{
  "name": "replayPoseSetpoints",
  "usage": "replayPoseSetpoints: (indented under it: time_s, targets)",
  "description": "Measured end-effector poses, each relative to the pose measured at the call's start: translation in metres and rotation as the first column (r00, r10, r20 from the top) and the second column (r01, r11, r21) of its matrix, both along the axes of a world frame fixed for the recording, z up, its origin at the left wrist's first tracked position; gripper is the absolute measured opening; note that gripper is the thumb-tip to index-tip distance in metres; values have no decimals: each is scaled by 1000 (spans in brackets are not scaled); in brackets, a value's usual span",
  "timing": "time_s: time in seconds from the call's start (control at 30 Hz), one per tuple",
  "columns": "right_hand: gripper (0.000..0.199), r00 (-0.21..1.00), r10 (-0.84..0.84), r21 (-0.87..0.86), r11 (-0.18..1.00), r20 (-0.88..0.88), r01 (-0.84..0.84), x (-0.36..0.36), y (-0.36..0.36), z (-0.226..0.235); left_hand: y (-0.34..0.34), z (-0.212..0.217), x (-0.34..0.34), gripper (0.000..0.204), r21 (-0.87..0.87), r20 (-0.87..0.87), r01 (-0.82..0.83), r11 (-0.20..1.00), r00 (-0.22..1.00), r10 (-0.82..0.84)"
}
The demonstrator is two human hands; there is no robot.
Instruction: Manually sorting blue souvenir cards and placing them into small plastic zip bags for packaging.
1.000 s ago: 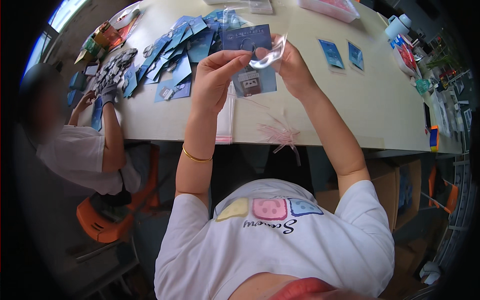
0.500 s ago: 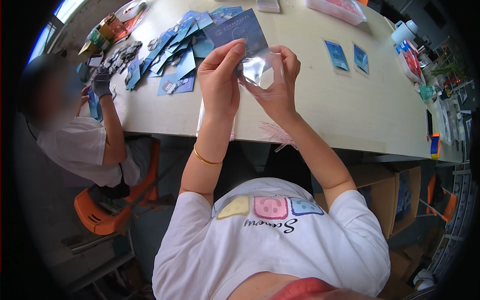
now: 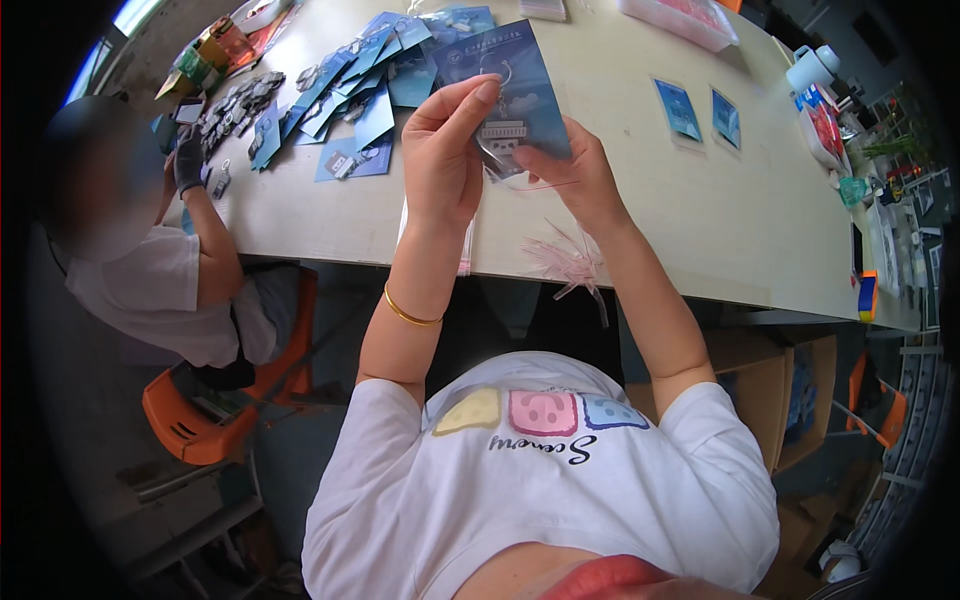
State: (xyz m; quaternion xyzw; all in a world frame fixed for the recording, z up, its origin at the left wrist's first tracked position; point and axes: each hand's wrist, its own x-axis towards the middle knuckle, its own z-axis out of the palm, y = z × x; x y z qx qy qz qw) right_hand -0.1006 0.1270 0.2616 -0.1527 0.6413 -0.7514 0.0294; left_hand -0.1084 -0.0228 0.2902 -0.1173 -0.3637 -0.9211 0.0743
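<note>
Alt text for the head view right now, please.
A person's left hand and right hand hold a blue rectangular card with a ringed keychain above a cream table. A heap of blue rectangular cards lies to the left, two blue cards in clear sleeves to the right, and a white-shirted co-worker sits at far left.

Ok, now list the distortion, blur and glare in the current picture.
Head view: the grey rack bends along the black rim; the co-worker's head is heavily blurred; the window is washed out; the held card looks fairly crisp.
</note>
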Motion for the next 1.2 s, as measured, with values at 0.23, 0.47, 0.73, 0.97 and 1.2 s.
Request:
replayPoseSetpoints:
  time_s: [0.23, 0.47, 0.73, 0.97, 1.2]
  targets:
    - [16, 964, -263, -281, 922, 47, 266, 17, 16, -6, -27, -8, -12, 10, -259, -36, -122, 958, 992, 117]
    - [15, 949, -306, -154, 937, 77, 315, 41, 25, -20, -28, -19, -15, 18, 110, 135, 212, 971, 965, -225]
    - [19, 966, -260, -55, 964, 7, 260, 60, 37, -26, -33, -20, -19, 35, -2, 38, -13, 1000, 999, 13]
    - [27, 991, -126, -68, 990, -36, 123, 68, 17, -30, -21, -6, -21, 39, 108, 66, -110, 988, 992, 104]
    - [28, 1000, -31, 30, 999, 5, 31, 51, 24, -36, -20, 1, -19, 36, -12, -50, -112, 994, 993, 111]
